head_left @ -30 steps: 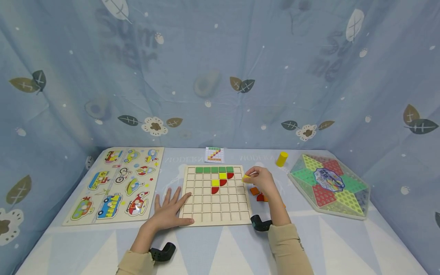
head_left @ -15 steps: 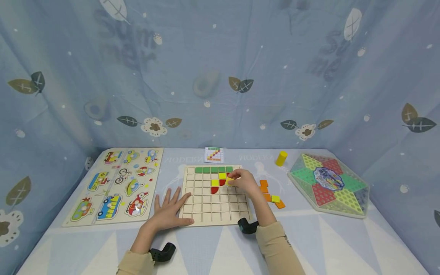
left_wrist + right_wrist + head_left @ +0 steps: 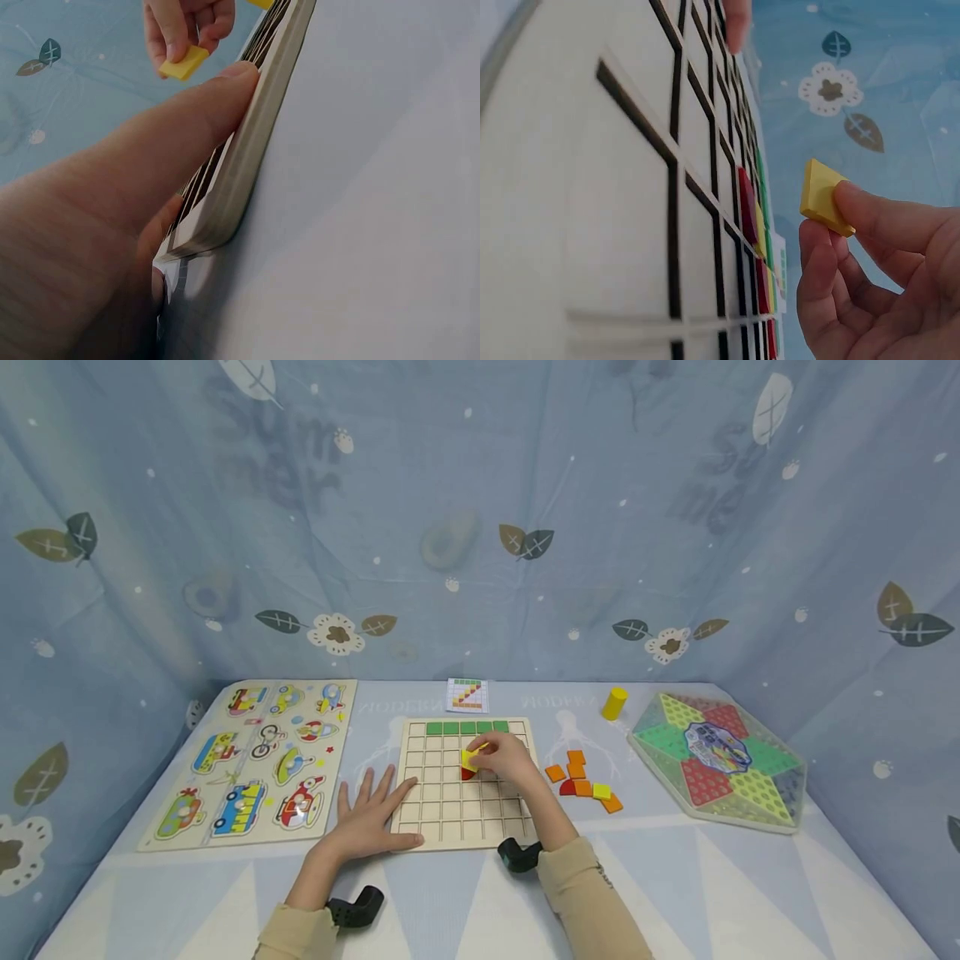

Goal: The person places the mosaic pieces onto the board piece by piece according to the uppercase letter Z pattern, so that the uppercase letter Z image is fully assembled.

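Note:
A wooden grid board [image 3: 438,814] lies in front of me, with a row of green square tiles [image 3: 468,727] along its far side. My left hand [image 3: 365,828] rests spread over the board's left edge, its thumb near the front corner. Between thumb and fingers, my right hand [image 3: 508,760] pinches a yellow square tile [image 3: 823,196], held above the board in both wrist views. Just under it in the head view shows a red quarter-round tile [image 3: 467,774] set in the grid. The other red and yellow tiles on the board are mostly hidden behind the right hand.
Right of the board lie loose orange tiles [image 3: 576,771], a red piece [image 3: 567,787] and a yellow tile [image 3: 602,791]. A pattern card [image 3: 467,696], yellow cylinder [image 3: 614,703], vehicle puzzle [image 3: 258,760] and hexagonal star-patterned game board [image 3: 717,764] stand around.
The right hand has carried the yellow tile leftward from the board's right edge to over its middle columns, uncovering the loose pieces. My left hand has stayed in place.

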### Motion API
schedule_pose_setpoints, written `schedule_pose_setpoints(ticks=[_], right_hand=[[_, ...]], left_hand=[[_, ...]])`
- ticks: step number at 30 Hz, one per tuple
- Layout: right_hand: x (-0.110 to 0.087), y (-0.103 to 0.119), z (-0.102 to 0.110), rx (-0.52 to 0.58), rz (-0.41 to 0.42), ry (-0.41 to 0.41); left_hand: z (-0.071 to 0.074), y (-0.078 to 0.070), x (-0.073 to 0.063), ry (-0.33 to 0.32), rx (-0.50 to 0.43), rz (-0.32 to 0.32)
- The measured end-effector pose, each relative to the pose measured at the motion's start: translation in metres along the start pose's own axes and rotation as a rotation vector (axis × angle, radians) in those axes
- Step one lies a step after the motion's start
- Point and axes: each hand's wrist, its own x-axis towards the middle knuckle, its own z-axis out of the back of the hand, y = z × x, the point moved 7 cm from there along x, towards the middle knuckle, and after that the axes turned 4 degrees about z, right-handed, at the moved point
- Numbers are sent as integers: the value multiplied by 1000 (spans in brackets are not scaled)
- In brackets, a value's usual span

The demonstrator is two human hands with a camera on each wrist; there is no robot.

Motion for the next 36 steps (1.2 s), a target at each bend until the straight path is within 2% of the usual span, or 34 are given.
schedule_pose_setpoints(ticks=[8,12,19,24,29,36], right_hand=[[7,2,-21,-94,-17,36],[10,7,-28,-174,14,37],[14,15,-33,-353,59,11],[15,15,-35,-411,44,7],[14,14,-36,-403,48,21],[8,8,-22,-203,45,9]], left_hand=[[1,0,1,0,5,2],[1,0,1,-5,7,5],[1,0,1,-8,4,5],[3,0,-1,-21,-1,-3],[3,-1,-1,-23,-2,-6],[1,1,0,-10,-7,-5]])
